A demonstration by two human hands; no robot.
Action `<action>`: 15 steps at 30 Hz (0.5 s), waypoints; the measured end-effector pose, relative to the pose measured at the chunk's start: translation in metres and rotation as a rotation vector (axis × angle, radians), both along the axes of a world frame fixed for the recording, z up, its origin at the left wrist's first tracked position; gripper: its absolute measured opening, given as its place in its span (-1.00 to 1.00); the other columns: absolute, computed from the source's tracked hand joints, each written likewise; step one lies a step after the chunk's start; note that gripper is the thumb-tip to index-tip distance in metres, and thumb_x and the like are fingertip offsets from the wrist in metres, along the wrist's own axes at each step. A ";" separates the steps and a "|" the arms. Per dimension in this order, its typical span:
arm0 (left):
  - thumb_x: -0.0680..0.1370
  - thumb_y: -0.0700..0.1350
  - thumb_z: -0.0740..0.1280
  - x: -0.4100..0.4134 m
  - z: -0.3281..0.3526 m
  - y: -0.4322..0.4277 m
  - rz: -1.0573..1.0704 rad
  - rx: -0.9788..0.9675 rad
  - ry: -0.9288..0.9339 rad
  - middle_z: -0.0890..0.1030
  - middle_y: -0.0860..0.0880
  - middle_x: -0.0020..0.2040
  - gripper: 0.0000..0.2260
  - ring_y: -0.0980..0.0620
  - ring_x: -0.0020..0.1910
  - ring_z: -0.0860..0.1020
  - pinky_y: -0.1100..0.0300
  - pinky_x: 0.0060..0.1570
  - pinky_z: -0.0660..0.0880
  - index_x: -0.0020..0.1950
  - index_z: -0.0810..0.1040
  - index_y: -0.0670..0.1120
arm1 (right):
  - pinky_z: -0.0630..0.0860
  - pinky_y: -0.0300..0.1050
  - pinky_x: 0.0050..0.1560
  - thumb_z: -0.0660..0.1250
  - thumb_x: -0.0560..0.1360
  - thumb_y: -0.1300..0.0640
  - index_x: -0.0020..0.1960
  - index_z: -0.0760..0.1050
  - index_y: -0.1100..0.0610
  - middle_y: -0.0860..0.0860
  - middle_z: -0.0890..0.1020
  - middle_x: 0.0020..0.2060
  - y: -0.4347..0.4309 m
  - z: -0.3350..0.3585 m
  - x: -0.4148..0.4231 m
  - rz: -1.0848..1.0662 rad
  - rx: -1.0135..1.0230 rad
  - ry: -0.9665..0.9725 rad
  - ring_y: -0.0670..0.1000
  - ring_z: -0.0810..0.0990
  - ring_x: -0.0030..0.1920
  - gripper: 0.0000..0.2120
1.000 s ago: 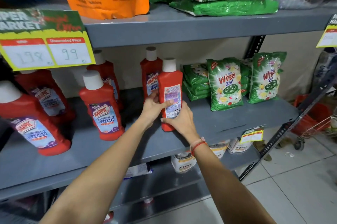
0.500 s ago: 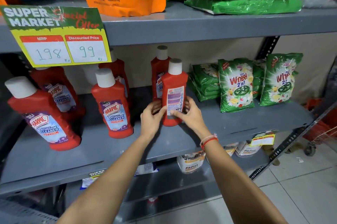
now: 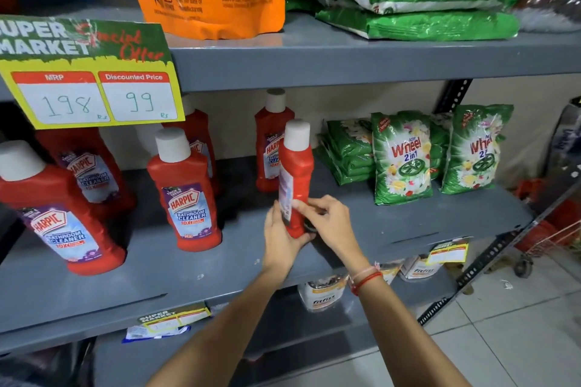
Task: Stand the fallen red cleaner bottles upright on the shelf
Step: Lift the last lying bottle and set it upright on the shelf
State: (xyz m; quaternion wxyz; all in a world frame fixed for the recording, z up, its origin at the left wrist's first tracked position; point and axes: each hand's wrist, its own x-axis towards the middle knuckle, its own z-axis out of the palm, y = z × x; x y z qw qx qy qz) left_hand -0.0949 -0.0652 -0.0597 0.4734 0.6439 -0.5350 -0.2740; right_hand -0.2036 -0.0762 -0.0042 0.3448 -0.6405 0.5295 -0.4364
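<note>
I have both hands around the base of one red cleaner bottle (image 3: 295, 179), which stands upright on the grey shelf (image 3: 239, 264), turned so its label shows edge-on to me. My left hand (image 3: 279, 240) wraps the lower left side; my right hand (image 3: 330, 223) pinches the lower right, thumb across the front. The bottle's foot is hidden behind my fingers, so I cannot tell whether it rests fully on the shelf.

Bare shelf lies in front of it up to the front lip, and to its right as far as the green detergent packs (image 3: 404, 157). Just behind it another bottle (image 3: 270, 141) stands close, partly covered. To the left the nearest bottle (image 3: 184, 194) is well apart, with open shelf between. The far-left bottle (image 3: 53, 213) is cut by the frame edge, and the price card (image 3: 91, 78) hides the tops of two bottles at the back.
</note>
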 end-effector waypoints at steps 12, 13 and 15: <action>0.29 -0.20 0.54 0.049 0.014 -0.010 -0.290 0.043 0.096 0.62 -0.08 0.09 -0.49 0.11 0.01 0.60 0.24 0.14 0.53 0.19 0.47 -0.14 | 0.38 -0.28 0.21 0.50 0.34 0.22 0.35 0.33 0.09 -0.04 0.54 0.18 -0.028 -0.024 -0.011 0.328 0.238 -0.075 -0.16 0.49 0.18 -0.37; 0.30 -0.21 0.54 0.053 0.018 -0.012 -0.330 0.066 0.079 0.61 -0.11 0.13 -0.47 0.08 0.04 0.59 0.27 0.14 0.52 0.22 0.46 -0.16 | 0.40 -0.28 0.20 0.49 0.35 0.25 0.32 0.36 0.11 -0.01 0.56 0.18 -0.030 -0.026 -0.009 0.341 0.239 -0.095 -0.14 0.52 0.17 -0.41; 0.32 -0.18 0.52 0.057 0.022 -0.015 -0.372 0.079 -0.006 0.57 -0.11 0.17 -0.46 0.07 0.08 0.54 0.38 0.10 0.48 0.25 0.45 -0.18 | 0.49 -0.26 0.19 0.48 0.34 0.30 0.27 0.40 0.18 0.09 0.59 0.17 -0.034 -0.030 -0.007 0.332 0.235 -0.142 -0.07 0.57 0.13 -0.46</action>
